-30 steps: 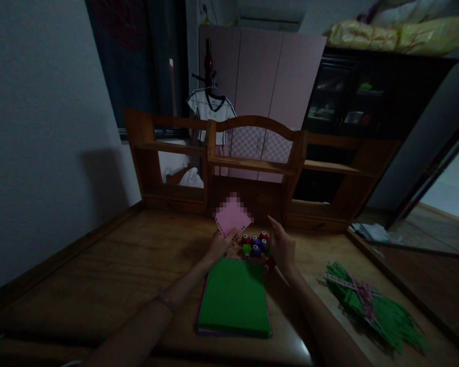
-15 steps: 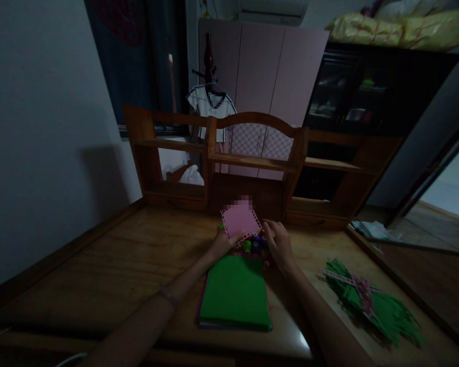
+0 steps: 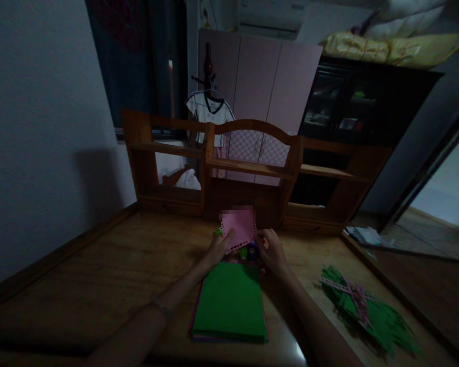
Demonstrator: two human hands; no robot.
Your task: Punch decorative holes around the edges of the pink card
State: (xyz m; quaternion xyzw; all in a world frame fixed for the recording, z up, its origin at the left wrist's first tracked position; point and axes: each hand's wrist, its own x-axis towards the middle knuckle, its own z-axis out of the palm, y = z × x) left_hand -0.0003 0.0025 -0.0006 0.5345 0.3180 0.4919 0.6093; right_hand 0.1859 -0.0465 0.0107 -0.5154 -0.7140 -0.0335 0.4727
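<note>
My left hand (image 3: 217, 250) grips a square pink sheet of paper (image 3: 241, 227) by its lower left part, thumb on top. Small dark marks or holes run along the sheet's edges. At the sheet's right edge, the fingers of my right hand (image 3: 272, 251) are closed together on the border. Below the sheet sit several small rounded pieces (image 3: 253, 251) in purple, green and red, partly covered by paper and hands; their kind is unclear. Nearest to me lies a stack of coloured sheets with a green sheet (image 3: 229, 303) on top.
To the right, a heap of green paper strips (image 3: 367, 311) with pink punched strips lies on the wooden table (image 3: 137, 265). A wooden shelf unit (image 3: 248, 163) rises along the table's back edge. A raised edge strip (image 3: 390, 285) borders the right side.
My right hand has come in to the sheet's right edge, its fingers now closing there. The pink sheet has turned slightly and sits straighter. The view has tilted up a little.
</note>
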